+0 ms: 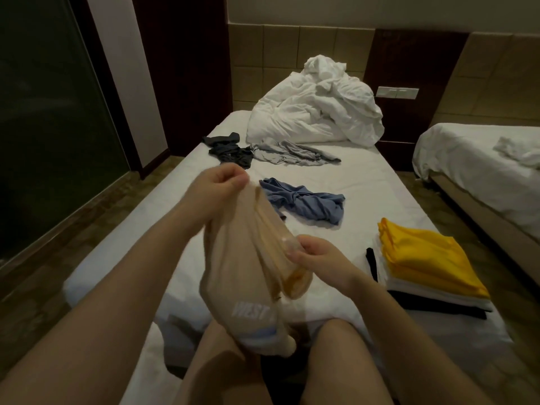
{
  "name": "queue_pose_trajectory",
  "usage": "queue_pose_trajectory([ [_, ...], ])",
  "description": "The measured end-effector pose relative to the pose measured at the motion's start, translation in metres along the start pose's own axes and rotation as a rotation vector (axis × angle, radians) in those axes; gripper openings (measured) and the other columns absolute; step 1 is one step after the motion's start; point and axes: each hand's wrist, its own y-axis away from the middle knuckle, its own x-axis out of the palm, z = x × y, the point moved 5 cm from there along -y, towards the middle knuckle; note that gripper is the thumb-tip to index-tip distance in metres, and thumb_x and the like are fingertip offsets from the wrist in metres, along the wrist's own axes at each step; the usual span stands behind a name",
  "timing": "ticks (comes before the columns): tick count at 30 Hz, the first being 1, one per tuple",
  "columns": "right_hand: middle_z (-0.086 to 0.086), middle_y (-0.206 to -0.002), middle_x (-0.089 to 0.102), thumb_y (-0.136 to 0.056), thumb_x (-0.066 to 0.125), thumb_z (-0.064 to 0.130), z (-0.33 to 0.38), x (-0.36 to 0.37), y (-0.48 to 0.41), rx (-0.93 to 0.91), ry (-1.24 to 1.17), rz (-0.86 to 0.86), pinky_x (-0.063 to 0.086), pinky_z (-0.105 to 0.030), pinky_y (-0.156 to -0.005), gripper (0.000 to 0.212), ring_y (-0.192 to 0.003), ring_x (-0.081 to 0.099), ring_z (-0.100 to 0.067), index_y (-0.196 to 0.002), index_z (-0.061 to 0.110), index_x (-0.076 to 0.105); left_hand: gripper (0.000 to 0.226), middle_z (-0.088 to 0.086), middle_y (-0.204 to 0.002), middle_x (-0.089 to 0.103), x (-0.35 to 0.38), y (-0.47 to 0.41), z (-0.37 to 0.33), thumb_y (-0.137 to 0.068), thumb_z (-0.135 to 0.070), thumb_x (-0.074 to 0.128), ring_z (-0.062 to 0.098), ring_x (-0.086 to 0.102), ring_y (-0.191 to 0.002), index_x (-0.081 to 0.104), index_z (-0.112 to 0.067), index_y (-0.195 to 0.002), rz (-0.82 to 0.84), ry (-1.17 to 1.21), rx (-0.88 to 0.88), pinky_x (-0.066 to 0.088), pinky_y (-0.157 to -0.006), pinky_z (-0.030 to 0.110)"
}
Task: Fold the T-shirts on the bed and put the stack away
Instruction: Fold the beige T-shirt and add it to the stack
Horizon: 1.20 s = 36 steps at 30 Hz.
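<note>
The room was dim, with a dark glass panel [43, 112] on the left, a tiled wall behind, and a bed [365, 182] under a white sheet running away from the person. A crumpled white duvet [315, 112] was heaped at the far end, and a second bed [467, 171] stood off to the right.

Over the near end of the bed, above the person's bare knees, both hands held up a beige T-shirt [245, 258] with white lettering. The left hand [216, 182], raised higher, pinched the bunched top of the cloth between curled fingers and thumb. The right hand [318, 255], lower and nearer, gripped a gathered fold at the shirt's right side, fingers curled round it. The rest of the shirt hung down between the arms.

Near the bed's right edge lay a stack of folded shirts [423, 264], yellow on top, white and black beneath. A blue T-shirt [304, 203] lay crumpled mid-bed. Further back, just beside the duvet, were a grey T-shirt [292, 153] and a dark T-shirt [230, 152], both unfolded.
</note>
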Motion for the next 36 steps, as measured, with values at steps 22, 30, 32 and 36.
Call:
queue_pose_trajectory([
  [22,0.0,-0.082,0.062,-0.085,0.066,0.017,0.109,-0.098,0.008,-0.013,0.195,-0.096,0.046,-0.02,-0.067,0.002,-0.074,0.059,-0.008,-0.085,0.015,0.064,0.018,-0.002,-0.084,0.052,-0.096,-0.022,-0.032,-0.096,-0.022,0.046,0.012,0.049,-0.076,0.058,-0.021,-0.082,-0.066,0.142,-0.046,0.042,-0.072,0.027],
  [30,-0.002,-0.068,0.055,-0.078,0.074,0.019,0.167,-0.125,0.021,-0.3,0.021,-0.486,0.041,-0.027,-0.061,0.018,-0.068,0.051,-0.013,-0.071,0.009,0.06,0.022,0.0,-0.086,0.049,-0.117,-0.021,-0.068,-0.098,-0.024,0.043,0.015,0.047,-0.078,0.059,-0.02,-0.083,-0.112,0.232,0.009,0.038,-0.071,0.028],
  [32,-0.005,-0.075,0.056,-0.079,0.073,0.019,0.175,-0.128,0.019,-0.236,-0.031,-0.424,0.042,-0.029,-0.06,0.017,-0.071,0.052,-0.017,-0.077,0.009,0.059,0.018,0.001,-0.088,0.052,-0.106,-0.022,-0.075,-0.097,-0.019,0.044,0.018,0.051,-0.082,0.059,-0.018,-0.087,-0.09,0.111,0.01,0.041,-0.071,0.027],
  [36,-0.008,-0.085,0.059,-0.084,0.068,0.019,0.175,-0.125,0.014,0.035,0.247,-0.239,0.049,-0.025,-0.061,0.013,-0.078,0.057,-0.018,-0.086,0.008,0.061,0.015,0.006,-0.088,0.059,-0.077,-0.019,-0.069,-0.093,-0.018,0.052,0.019,0.056,-0.086,0.064,-0.011,-0.088,0.206,-0.351,-0.046,0.042,-0.073,0.024],
])
